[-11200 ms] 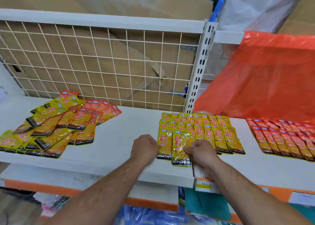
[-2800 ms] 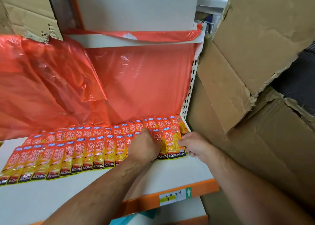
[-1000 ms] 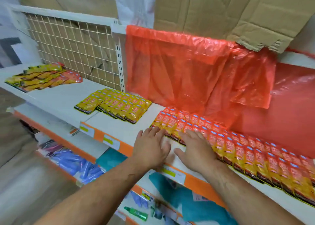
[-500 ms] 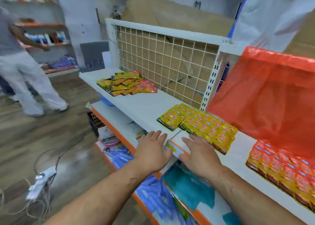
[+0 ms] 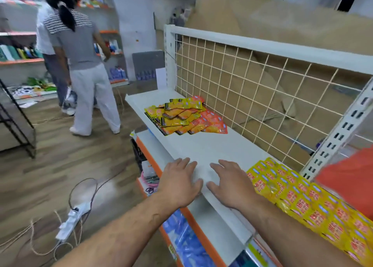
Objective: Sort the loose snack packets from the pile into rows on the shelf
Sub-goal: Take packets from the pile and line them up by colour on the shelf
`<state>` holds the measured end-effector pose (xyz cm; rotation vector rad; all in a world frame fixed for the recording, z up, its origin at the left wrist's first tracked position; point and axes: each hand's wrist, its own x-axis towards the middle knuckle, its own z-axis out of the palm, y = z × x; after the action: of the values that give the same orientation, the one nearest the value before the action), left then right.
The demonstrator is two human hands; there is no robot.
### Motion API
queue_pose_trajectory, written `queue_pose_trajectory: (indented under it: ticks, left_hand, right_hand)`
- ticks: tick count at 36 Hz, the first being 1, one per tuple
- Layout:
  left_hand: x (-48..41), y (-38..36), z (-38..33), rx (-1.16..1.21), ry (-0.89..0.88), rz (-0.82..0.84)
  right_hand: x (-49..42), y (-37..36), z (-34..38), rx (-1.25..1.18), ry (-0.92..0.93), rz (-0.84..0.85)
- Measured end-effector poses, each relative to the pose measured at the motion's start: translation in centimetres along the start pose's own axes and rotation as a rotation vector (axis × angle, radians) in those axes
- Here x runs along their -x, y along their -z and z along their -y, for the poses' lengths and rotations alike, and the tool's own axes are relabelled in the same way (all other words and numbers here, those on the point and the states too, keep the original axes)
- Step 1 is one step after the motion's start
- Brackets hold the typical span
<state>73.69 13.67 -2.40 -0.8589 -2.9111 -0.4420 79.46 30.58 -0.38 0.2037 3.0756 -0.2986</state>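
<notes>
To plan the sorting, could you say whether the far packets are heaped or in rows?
Heaped: the far packets overlap at mixed angles, not in lines.

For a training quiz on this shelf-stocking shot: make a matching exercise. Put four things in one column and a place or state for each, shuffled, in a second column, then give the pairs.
Column one
1. loose pile of packets
2. rows of yellow packets
3. power strip
4. left hand and right hand

Column two
A. on the floor, left of the shelf
B. open, holding nothing, over bare shelf
C. far end of the shelf, by the wire grid
D. near right, neatly overlapped

Pairs: 1-C, 2-D, 3-A, 4-B.
</notes>
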Motion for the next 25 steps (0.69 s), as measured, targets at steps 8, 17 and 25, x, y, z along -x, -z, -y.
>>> queue_pose_trajectory:
  ticks: [8,17,25]
  left_hand:
    - [-8.5,0.7,4.8,-0.025,0.062,0.016]
    - [-16.9,0.1,10.4,0.003,-0.018,-0.082]
    - [-26.7,0.2,16.2,0.062,-0.221,-0.183]
  right_hand:
    - [-10.4,1.5,1.1,-0.029,0.069,0.013]
    - [-19.7,1.0,2.9,-0.050,0.044,-0.013]
    - [-28.5,0.7,4.5,-0.062,-0.082,-0.121]
